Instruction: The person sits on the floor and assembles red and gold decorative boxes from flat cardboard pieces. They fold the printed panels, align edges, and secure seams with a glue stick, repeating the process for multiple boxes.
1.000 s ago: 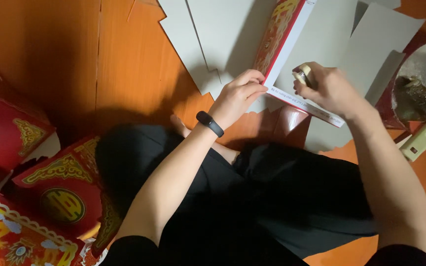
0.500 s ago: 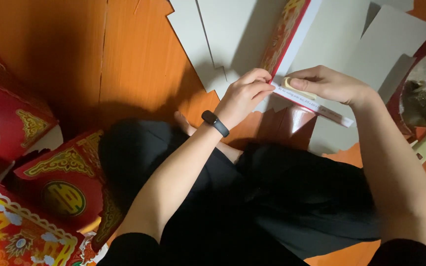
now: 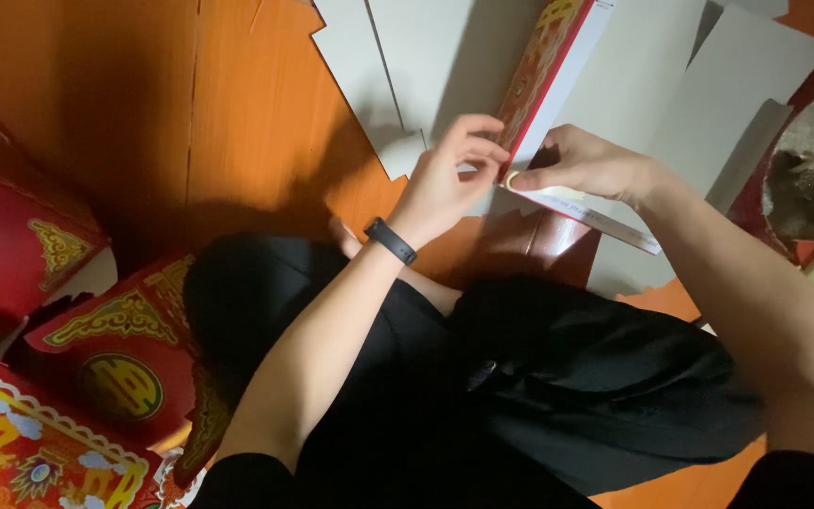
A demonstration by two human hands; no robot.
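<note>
1. While the left hand pinches the red-and-gold flap of the grey cardboard sheet on the orange floor, the right hand presses its white edge down — both grips holding card.
2. Risk: uneven pressure could skew the crease.
3. Room: finished red boxes crowd the left — open floor lies ahead.

Black wristband; black trousers; bare forearms
</note>
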